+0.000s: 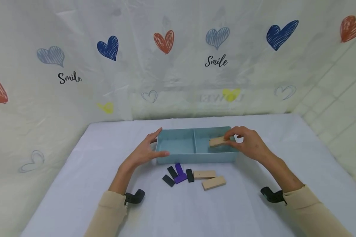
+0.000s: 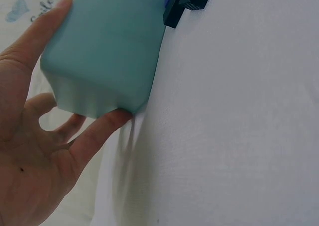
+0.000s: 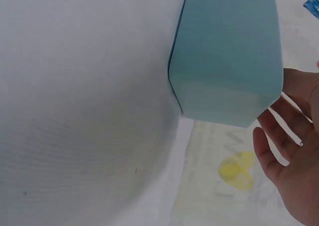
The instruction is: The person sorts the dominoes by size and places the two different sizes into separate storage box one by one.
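A light blue tray box (image 1: 178,158) with two compartments lies lengthwise in the head view. My left hand (image 1: 146,149) holds its left end, thumb at the front rim and the other fingers round the end wall. In the left wrist view, fingertips (image 2: 117,117) lie against that end wall. At the right compartment, my right hand (image 1: 249,143) pinches a plain wooden block (image 1: 216,142) between thumb and fingers, inside the rim. The right wrist view shows the box's end wall (image 3: 224,99) with the hand (image 3: 299,151) beside it; the block is hidden there.
Before the box lie two wooden blocks (image 1: 213,183), two purple blocks (image 1: 180,178) and several black blocks (image 1: 168,180), close together. A white cloth covers the table (image 1: 219,214). Behind it hangs a pale sheet (image 1: 184,75) printed with hearts.
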The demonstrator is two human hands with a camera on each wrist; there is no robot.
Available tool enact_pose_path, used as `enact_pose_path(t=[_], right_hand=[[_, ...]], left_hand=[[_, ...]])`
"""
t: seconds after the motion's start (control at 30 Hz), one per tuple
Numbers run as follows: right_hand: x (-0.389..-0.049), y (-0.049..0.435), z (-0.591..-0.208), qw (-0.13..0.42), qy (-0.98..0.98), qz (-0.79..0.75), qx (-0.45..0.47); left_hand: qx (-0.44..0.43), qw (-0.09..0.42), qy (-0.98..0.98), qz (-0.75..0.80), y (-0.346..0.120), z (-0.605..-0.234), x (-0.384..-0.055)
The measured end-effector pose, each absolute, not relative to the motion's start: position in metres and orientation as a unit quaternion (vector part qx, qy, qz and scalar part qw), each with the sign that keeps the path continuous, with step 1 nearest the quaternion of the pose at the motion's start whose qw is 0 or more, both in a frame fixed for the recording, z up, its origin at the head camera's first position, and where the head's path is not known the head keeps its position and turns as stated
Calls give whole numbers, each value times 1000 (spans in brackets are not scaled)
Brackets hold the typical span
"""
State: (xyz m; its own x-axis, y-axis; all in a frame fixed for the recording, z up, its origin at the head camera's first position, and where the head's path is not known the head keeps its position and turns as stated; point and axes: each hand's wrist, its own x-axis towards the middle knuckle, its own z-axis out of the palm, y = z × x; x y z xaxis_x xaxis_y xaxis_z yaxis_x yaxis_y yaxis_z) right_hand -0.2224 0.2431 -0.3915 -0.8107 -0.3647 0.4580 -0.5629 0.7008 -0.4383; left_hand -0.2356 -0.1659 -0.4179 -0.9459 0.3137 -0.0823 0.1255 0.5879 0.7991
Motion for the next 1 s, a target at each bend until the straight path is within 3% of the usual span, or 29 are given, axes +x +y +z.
enact_pose_path(t=[1.0], right_hand=[[-205,240,-381,181,-890,324,266]], left_hand=[[127,111,878,447,-166,-418,-238]])
